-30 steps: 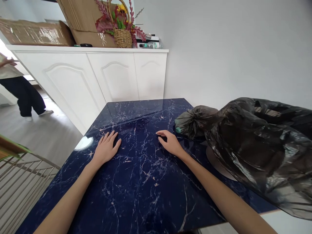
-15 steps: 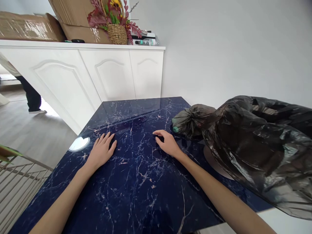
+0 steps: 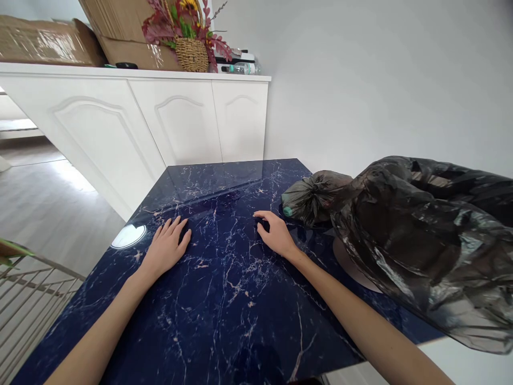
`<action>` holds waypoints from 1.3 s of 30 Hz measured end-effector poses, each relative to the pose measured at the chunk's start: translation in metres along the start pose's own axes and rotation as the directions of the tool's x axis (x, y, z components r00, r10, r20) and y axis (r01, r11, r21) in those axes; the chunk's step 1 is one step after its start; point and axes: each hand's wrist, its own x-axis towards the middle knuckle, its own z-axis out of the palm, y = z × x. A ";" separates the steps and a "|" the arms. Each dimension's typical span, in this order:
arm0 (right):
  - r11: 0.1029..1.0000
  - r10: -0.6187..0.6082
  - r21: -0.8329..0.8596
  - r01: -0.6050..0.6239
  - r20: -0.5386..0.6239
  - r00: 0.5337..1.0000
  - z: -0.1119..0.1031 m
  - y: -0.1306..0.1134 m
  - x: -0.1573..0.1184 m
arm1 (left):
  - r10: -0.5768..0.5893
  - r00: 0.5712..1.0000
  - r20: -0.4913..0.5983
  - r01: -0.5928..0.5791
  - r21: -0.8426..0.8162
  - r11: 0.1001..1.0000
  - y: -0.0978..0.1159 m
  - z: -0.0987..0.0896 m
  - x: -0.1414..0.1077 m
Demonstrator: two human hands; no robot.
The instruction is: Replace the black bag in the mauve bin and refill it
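My left hand (image 3: 167,247) lies palm down on the dark blue marbled tabletop (image 3: 224,289), fingers spread and nothing in them. Across from it my right hand (image 3: 274,233) rests on its side on the same surface, thumb and fingers curved with a gap between them and no object inside. A black plastic bag (image 3: 417,230), knotted near its left end, lies to the right of my right hand without touching it. Something greenish shows through the bag's tied end. Under the bag, part of a pale round object (image 3: 352,270) sticks out.
A white cabinet (image 3: 188,123) stands beyond the table, carrying cardboard boxes (image 3: 44,43), a wicker basket (image 3: 192,54) of artificial flowers and a plastic bottle (image 3: 242,68). A metal wire rack (image 3: 36,299) is at the lower left. A grey wall rises behind the bag.
The person whose leg showed at the far left has gone out of view. The view has shifted slightly; both hands stay nearly where they were on the table.
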 end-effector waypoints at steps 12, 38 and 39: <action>0.999 0.002 -0.041 -0.002 -0.008 1.000 -0.001 0.002 0.000 | -0.002 1.000 0.008 0.002 -0.005 1.000 0.002 -0.002 0.000; 0.794 -0.079 -0.585 -0.165 -0.369 0.926 -0.062 0.029 0.009 | 0.001 1.000 -0.018 -0.002 -0.042 0.999 -0.002 0.002 -0.004; 0.794 -0.072 -0.583 -0.175 -0.374 0.925 -0.061 0.033 0.008 | 0.000 1.000 -0.018 0.000 -0.045 0.999 -0.002 0.002 -0.005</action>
